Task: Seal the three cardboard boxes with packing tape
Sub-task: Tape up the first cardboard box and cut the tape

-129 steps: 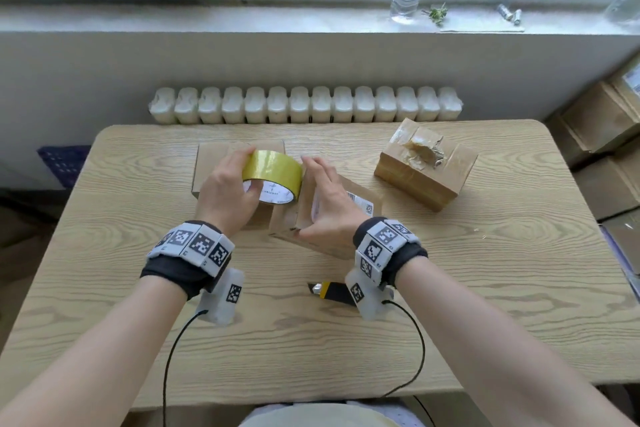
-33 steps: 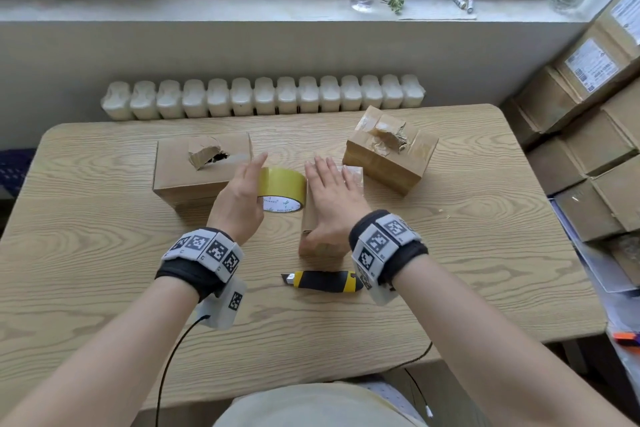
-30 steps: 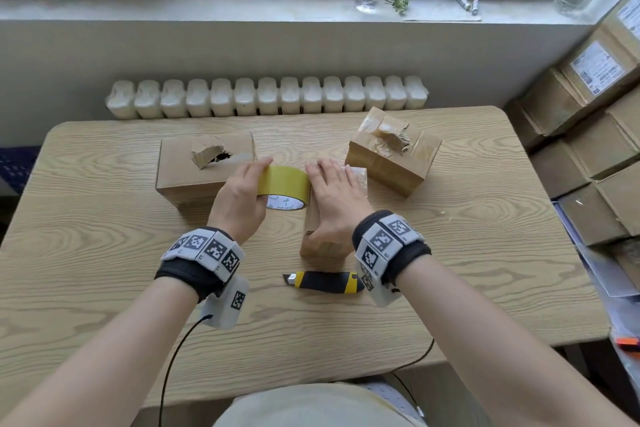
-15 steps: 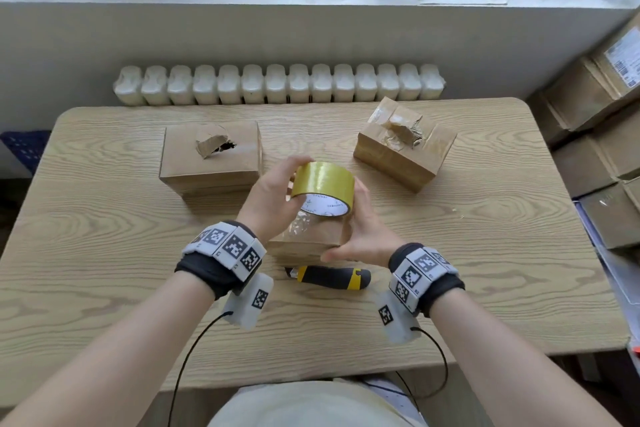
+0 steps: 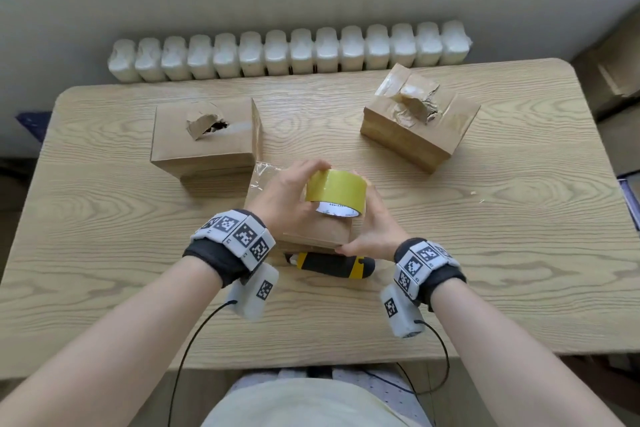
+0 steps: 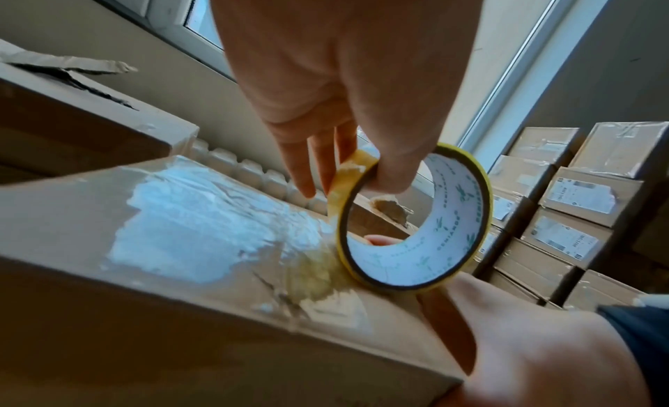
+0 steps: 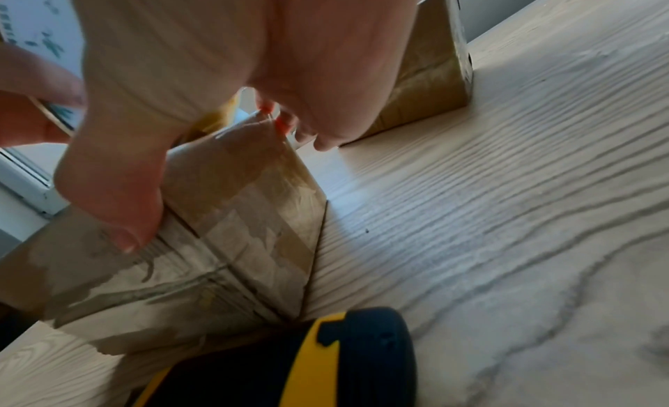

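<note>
Cardboard boxes – three brown ones: the middle box [image 5: 313, 230], gripped by the right hand [image 5: 375, 236], sits under the yellow tape roll [image 5: 336, 191] the left hand [image 5: 282, 198] pinches – sealing barely begun; both others look torn, unsealed.

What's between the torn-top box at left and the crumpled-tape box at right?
In the head view, only bare table lies between the torn-top box and the crumpled-tape box. The tape roll and held box sit nearer the person.
</note>
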Tool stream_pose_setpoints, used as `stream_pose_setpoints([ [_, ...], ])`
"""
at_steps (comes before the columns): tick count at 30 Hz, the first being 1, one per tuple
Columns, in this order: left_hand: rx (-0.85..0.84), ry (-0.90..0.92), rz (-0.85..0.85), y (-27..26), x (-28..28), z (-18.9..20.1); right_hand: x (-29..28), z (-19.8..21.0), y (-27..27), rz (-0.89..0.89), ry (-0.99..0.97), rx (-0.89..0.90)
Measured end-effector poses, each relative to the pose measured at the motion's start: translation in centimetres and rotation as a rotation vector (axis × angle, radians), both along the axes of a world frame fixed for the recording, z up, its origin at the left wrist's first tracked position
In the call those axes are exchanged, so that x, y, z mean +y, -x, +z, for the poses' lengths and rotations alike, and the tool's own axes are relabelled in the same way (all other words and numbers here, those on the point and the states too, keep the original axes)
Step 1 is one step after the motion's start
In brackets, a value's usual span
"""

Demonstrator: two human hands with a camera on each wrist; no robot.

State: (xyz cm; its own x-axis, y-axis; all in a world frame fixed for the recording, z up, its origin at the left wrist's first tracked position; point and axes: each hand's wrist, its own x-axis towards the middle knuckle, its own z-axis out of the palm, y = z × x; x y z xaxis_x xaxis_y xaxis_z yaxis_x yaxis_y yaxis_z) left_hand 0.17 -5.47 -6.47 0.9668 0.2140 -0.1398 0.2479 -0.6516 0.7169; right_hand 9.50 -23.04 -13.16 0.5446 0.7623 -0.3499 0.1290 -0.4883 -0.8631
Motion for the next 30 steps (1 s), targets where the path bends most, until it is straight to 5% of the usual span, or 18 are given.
stream_pose_setpoints([
  [4,-0.016,-0.164,0.077,1.4,3.1,1.1,-0.6,0.4,-1.2,0.048,0.025,-0.024],
  [17,0.079,-0.674,-0.214,2.8,5.9,3.6,-0.4,1.5,-2.3,0.141,0.119,-0.088],
  [22,0.222,-0.498,-0.17,1.9,5.6,3.7,-0.3,1.9,-1.9,0.17,0.169,-0.096],
  [30,0.153,-0.091,0.004,2.5,4.4,3.2,0.4,2.6,2.1,0.29,0.282,-0.538],
])
